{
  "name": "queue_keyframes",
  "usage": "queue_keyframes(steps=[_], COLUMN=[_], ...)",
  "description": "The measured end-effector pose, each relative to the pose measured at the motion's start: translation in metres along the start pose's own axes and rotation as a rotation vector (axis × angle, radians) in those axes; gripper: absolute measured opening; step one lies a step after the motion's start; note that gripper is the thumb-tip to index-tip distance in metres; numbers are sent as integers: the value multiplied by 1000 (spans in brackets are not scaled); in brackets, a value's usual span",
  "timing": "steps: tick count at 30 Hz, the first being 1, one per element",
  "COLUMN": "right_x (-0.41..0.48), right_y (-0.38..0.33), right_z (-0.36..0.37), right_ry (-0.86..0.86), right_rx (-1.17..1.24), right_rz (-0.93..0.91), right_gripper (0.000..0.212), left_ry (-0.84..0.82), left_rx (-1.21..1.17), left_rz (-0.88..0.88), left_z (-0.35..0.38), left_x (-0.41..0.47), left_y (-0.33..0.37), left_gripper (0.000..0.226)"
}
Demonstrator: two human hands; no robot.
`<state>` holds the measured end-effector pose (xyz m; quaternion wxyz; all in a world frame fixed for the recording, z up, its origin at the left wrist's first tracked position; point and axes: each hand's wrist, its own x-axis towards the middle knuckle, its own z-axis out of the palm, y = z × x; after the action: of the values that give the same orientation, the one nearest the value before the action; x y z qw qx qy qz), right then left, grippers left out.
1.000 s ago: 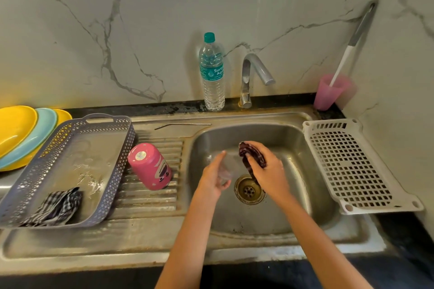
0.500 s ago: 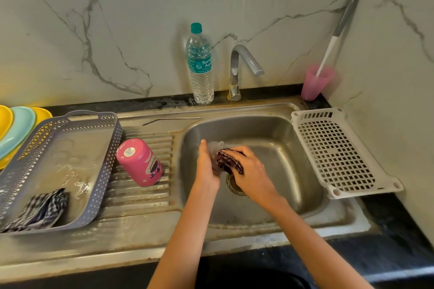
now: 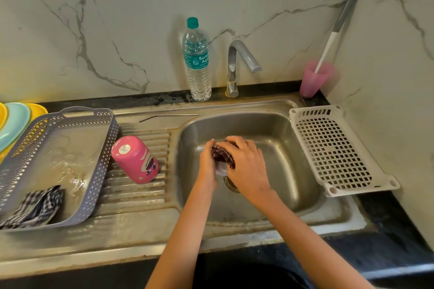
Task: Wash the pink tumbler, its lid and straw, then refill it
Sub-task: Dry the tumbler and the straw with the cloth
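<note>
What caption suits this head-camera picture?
Over the sink, left hand holds the clear lid; right hand rubs it with a dark cloth.

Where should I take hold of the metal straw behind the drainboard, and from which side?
Pinch the straw at its straight middle, from above: it is thin and lies flat on the sink ledge, with its bent end leftward.

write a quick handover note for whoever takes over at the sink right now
Left hand grips the clear lid over the sink; right hand presses a dark cloth on it.
Pink tumbler stands upside down on the drainboard, metal straw lies behind it.
Done, it seems: tumbler. Left: finish lid, straw unclear, refill; water bottle stands beside the tap.
</note>
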<state>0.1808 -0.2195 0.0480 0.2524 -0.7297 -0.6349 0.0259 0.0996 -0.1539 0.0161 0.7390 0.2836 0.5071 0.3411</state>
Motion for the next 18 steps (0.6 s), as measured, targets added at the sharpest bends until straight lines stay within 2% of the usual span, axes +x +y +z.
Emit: queue_keyframes(steps=[3,7,9,12,13,15,18], right_x=[18,37,33,18,16,17,19], right_y=[-1,15,18,15,16,21,25], right_z=[-7,-10,-10,-8,-7,-8,-10], right_ry=[-78,-147,-93,33,34,-13,-44], right_rx=[-15,83,86,83,128,343,570], right_rz=[129,282,258,100,98,225,313], right_gripper=[42,28,29,36,36,28,23], left_ry=[23,77,114,87,63,28,69], left_rx=[66,58,72,119,122,79,-117], left_rz=[58,108,144,187,206,202,114], left_z=[4,-2,-5,-7,-6,-4,3], left_x=[-7,-11,-8,-5,-7,-10,-7], left_y=[4,10,10,10,10,9,3], left_gripper=[36,31,33,35,32,28,35])
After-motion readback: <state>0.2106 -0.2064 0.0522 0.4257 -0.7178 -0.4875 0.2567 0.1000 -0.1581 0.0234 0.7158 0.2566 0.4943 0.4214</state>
